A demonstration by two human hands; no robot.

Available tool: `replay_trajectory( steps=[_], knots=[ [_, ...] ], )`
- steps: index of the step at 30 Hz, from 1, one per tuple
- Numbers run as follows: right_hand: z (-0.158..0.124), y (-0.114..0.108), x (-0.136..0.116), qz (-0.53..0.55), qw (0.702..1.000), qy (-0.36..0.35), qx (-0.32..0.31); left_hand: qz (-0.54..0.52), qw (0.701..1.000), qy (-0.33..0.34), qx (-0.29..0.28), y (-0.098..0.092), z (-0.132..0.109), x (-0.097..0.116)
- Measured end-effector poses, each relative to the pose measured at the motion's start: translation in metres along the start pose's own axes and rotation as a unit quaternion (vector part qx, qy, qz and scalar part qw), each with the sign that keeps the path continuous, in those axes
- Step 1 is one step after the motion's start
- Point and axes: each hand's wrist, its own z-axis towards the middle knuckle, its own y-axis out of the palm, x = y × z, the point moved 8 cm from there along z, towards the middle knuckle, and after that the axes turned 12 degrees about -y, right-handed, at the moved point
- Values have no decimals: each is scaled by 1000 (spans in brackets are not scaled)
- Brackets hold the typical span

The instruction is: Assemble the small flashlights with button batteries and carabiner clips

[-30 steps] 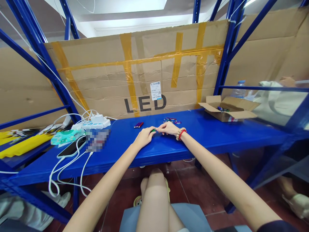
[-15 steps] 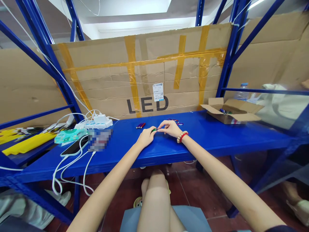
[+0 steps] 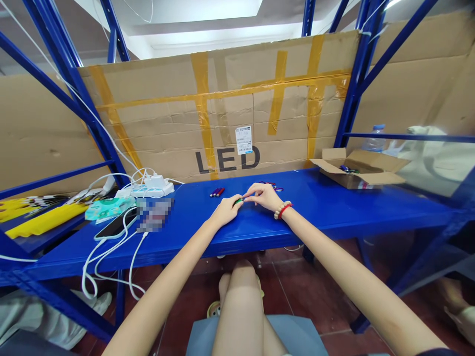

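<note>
My left hand is closed around a small green cylinder with a dark metallic end, held just above the blue table. At that end, the thumb and forefinger of my right hand pinch together, partly covering it. Beyond my left hand lie several small cylinders, blue, purple and red with silvery ends, side by side. Behind my right hand, more small coloured pieces are partly hidden by the fingers.
An open cardboard box with small dark pieces stands at the back right. On the left are a phone, a white power strip, loose cables and a green packet. A taped cardboard wall closes the back.
Both hands stay joined at the green cylinder, with only slight finger movement. The whole view has shifted a little.
</note>
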Motion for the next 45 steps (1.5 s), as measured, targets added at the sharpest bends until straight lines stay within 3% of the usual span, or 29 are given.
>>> replay_trajectory(
  steps=[45],
  knots=[
    [-1,1,3,0,1000,29,-5,-9,1000,22,-7,1,-2,6]
  ],
)
